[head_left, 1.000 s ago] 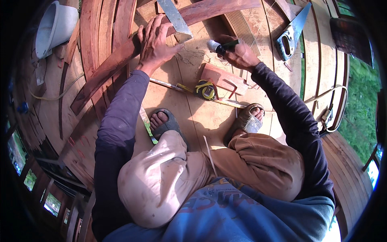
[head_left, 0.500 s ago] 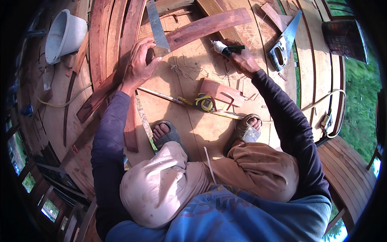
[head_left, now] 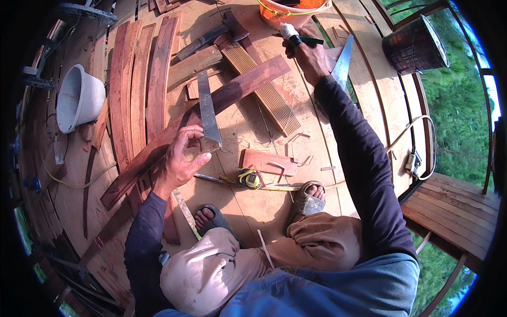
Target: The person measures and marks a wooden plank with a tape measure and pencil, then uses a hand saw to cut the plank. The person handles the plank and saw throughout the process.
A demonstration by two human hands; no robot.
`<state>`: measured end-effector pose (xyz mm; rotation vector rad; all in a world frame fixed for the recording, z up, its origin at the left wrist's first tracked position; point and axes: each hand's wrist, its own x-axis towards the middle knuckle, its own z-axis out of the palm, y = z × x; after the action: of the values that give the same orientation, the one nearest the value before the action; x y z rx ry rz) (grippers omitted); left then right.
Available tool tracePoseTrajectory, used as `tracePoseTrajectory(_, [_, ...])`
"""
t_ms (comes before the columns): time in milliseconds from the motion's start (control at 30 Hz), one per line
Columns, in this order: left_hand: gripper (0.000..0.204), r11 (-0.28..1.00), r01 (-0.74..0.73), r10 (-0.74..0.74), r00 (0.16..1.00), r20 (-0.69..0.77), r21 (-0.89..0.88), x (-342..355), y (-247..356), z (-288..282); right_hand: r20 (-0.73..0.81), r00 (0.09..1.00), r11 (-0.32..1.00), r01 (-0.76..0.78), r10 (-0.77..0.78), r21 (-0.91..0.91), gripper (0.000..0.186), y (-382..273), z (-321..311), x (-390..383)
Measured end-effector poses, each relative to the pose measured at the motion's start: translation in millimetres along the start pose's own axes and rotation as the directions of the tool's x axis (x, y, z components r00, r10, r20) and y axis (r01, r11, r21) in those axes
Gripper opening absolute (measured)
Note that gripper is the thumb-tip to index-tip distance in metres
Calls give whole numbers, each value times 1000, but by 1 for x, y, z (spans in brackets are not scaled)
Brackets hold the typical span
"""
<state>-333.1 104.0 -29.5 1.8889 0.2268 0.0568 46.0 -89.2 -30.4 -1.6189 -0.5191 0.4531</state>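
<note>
My left hand [head_left: 182, 164] is closed around the stock of a try square, its fingers and thumb on either side. The square's metal blade [head_left: 207, 105] points away from me and lies across a long reddish plank [head_left: 237, 90]. Farther off to the right, my right hand [head_left: 311, 61] grips a dark tool with a white wrapped end [head_left: 289, 31]; its exact kind is unclear. A handsaw [head_left: 343, 62] lies beside that hand, its lower part hidden by my forearm. Near my feet are a yellow-and-black tape measure [head_left: 250, 178] and a short reddish wood block [head_left: 266, 161].
An orange bucket [head_left: 277, 17] stands beyond my right hand, with a dark bucket [head_left: 414, 47] at the far right. A hatchet [head_left: 232, 29] and a grooved board [head_left: 264, 92] lie ahead. Several planks [head_left: 138, 90] and a white basin [head_left: 82, 100] are leftward.
My right hand has moved farther away with the dark tool, toward the orange bucket, which now shows. My left hand keeps hold of the try square. The view has shifted to show more of the far floor.
</note>
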Motion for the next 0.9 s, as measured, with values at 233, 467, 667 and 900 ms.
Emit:
tracePoseTrajectory(233, [54,987,-62,96,968,-233,149,22,-20,-28,123,991,987,30,-50,159,98,-21,-18,128])
tracePoseTrajectory(467, [47,848,-15,249,894,-373,530,41,-100,-95,75,997,1000,28,-28,2,66,36,43,19])
tracePoseTrajectory(667, [55,766,209,80,907,-413,607,34,-142,-108,571,785,701,547,-240,-458,56,44,88,-52])
tracePoseTrajectory(900, [84,750,326,-12,876,-482,575,-56,-140,-76,788,593,361,780,-164,-511,98,59,161,-64])
